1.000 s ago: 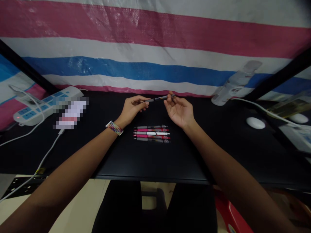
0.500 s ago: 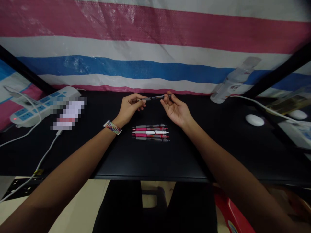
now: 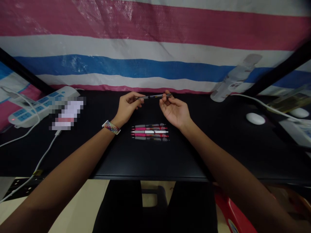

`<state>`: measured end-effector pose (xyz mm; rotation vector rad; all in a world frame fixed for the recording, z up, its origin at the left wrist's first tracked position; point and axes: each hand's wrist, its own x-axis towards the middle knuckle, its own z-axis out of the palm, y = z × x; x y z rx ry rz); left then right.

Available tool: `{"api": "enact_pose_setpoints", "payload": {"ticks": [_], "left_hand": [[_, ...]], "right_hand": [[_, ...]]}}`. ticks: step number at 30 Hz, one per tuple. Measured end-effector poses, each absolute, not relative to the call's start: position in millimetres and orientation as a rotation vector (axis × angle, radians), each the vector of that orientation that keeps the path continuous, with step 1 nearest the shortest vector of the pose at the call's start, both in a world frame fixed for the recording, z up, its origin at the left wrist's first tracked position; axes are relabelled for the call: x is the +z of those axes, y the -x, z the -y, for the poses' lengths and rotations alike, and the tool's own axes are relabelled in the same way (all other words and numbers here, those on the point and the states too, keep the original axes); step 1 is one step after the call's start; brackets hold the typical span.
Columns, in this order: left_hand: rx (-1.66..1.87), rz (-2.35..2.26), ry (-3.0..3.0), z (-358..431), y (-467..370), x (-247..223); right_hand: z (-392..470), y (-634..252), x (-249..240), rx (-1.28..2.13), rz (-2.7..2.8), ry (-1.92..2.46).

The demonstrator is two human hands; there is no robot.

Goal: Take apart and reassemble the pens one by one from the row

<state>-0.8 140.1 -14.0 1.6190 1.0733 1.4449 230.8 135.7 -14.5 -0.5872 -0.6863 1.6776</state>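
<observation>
Between my hands a grey and black pen is held nearly level above the desk. My left hand pinches its left, tip end. At the other end, the fingers of my right hand are curled round the pen, palm turned up. Below them several pens lie side by side in a row on the black desk: a grey one at the top, a white pen with a pink grip in the middle, red-pink ones around it, and a dark grey one nearest me.
At the left are a white power strip, a blurred phone on a cable and more white leads. A clear bottle stands by the striped sheet at the back right, near a white mouse. My legs are below the desk edge.
My left hand has slid slightly left along the pen, showing more of its barrel. The right hand has barely shifted, and the row of pens lies as before.
</observation>
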Motion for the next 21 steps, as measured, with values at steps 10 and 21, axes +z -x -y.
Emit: {"api": "enact_pose_setpoints", "payload": {"ticks": [10,21], "left_hand": [[1.429,-1.082,-1.607,-141.4,1.1,-15.1],[1.238,-1.077,-1.872,-130.2,1.0,-7.8]], "right_hand": [[-133.0,-227.6,-8.1,1.69,0.618,0.592],[-127.4,-228.3,-23.8,1.016,1.415,0.897]]}}
